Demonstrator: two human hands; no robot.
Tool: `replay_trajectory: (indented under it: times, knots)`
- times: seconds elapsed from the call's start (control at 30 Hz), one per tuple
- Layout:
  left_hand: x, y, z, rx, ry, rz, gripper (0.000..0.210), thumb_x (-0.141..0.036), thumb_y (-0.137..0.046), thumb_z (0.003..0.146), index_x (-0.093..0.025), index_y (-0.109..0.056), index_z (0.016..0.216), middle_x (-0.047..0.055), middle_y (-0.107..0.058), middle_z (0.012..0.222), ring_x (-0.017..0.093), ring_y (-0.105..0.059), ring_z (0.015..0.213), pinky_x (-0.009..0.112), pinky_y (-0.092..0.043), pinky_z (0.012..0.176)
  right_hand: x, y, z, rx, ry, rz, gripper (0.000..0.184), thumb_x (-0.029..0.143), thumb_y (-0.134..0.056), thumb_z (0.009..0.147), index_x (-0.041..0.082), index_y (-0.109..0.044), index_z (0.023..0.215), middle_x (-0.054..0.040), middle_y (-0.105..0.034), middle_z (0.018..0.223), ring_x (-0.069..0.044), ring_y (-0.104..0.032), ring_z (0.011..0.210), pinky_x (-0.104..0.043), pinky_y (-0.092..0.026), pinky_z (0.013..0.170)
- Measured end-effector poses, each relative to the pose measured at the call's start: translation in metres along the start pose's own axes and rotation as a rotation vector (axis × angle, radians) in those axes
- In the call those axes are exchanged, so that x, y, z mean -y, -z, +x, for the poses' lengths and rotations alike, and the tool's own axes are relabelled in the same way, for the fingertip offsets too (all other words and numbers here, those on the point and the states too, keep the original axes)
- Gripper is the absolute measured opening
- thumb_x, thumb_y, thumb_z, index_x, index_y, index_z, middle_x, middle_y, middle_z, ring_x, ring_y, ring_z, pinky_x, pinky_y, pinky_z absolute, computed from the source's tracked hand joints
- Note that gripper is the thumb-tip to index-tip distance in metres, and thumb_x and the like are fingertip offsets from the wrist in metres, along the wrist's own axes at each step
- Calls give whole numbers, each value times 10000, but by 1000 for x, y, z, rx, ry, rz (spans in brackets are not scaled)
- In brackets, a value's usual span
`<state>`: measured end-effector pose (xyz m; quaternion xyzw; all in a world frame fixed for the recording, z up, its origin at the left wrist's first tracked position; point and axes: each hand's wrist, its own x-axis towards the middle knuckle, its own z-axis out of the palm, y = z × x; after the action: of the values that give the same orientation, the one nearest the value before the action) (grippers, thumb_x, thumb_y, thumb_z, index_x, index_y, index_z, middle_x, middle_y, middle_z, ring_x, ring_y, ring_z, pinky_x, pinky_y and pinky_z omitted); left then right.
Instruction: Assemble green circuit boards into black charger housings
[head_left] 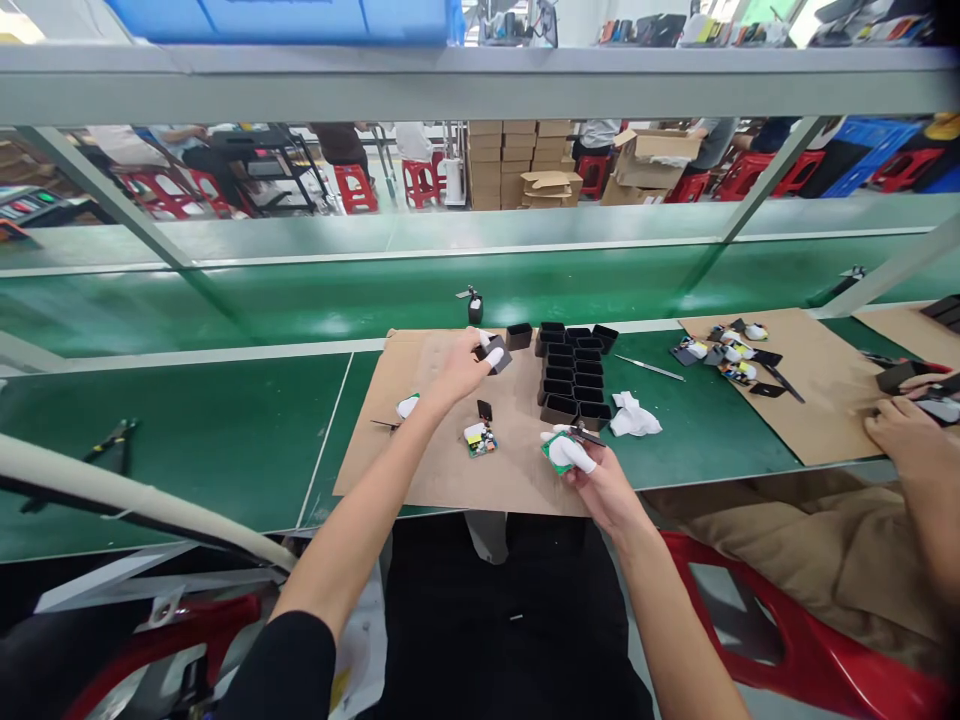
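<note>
My left hand [466, 368], with white covers on some fingertips, grips a small black plastic case [498, 356] above the far part of the cardboard sheet [431, 480]. In my right hand [600, 478], also with white finger covers, is a green circuit board [556, 452] with a dark flat piece on it. Between the hands a populated circuit board [480, 440] lies on the cardboard, a small black piece [484, 410] just behind it. Several open black cases [574, 370] stand in rows behind my right hand. Another part with a white top [407, 405] lies partly behind my left forearm.
Tweezers [649, 368] and a crumpled white cloth [634, 415] lie right of the cases. Pliers [112, 448] rest at far left. At right, a co-worker's hands [904, 425] work beside loose boards [731, 355]. A shelf beam [480, 100] crosses above; a black bottle [475, 308] stands behind.
</note>
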<state>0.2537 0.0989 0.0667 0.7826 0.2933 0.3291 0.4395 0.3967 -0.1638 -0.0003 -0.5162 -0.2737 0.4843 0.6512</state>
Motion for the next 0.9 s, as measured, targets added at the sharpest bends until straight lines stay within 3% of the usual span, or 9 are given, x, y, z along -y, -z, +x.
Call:
replay_trajectory:
  times: [0.13, 0.27, 0.43, 0.57, 0.7, 0.77, 0.9]
  knots:
    - [-29, -1, -50, -43, 81, -272, 313, -500, -548, 1007, -188, -583, 1018, 79, -685, 1042, 219, -710, 937, 390, -644, 804, 13, -5, -11, 17, -4, 213, 518, 359, -973, 776, 240, -783, 1243, -86, -760, 1243, -132, -614, 832, -218, -511, 638]
    - [-56, -5, -123, -1, 280, -775, 308, -447, -763, 936, -175, -701, 1066, 96, -724, 1170, 247, -748, 1002, 368, -657, 833, 19, -12, -21, -28, 38, 235, 528, 314, -983, 759, 239, -790, 1244, -81, -756, 1216, -118, -591, 770, -225, -520, 623]
    - [-66, -10, -206, 112, 377, -1121, 399, -430, -790, 949, -188, -750, 1263, 159, -730, 1325, 259, -775, 976, 260, -623, 701, 8, -13, -40, -116, 92, 261, 463, 373, -952, 799, 264, -788, 1218, -94, -770, 1248, -187, -687, 922, -249, -550, 666]
    - [-69, -20, -246, 165, 382, -1282, 434, -529, -654, 1035, -178, -736, 1275, 183, -707, 1335, 263, -777, 962, 232, -603, 620, 0, -11, -58, -160, 103, 230, 490, 368, -960, 789, 291, -780, 1238, -84, -776, 1256, -222, -724, 1012, -275, -575, 716]
    - [-78, -37, -261, 174, 436, -1266, 452, -599, -643, 1030, -233, -692, 1291, 139, -639, 1360, 375, -680, 1277, 515, -687, 893, 1, -12, -73, -190, 120, 203, 470, 365, -976, 765, 301, -792, 1193, -81, -793, 1232, -242, -744, 1034, -302, -592, 739]
    - [-81, -47, -262, 72, 390, -1093, 407, -472, -846, 919, -257, -670, 1216, 84, -626, 1308, 329, -695, 1237, 508, -657, 978, 5, -13, -80, -188, 141, 187, 490, 377, -988, 742, 306, -794, 1186, -84, -794, 1237, -274, -750, 1078, -364, -622, 820]
    - [-83, -56, -260, -126, 288, -711, 802, -212, -1068, 607, -310, -608, 1257, 46, -646, 1287, 265, -671, 1226, 407, -580, 1070, 16, -13, -97, -142, 200, 120, 629, 454, -1015, 688, 312, -772, 1251, -106, -790, 1244, -346, -755, 1135, -489, -642, 935]
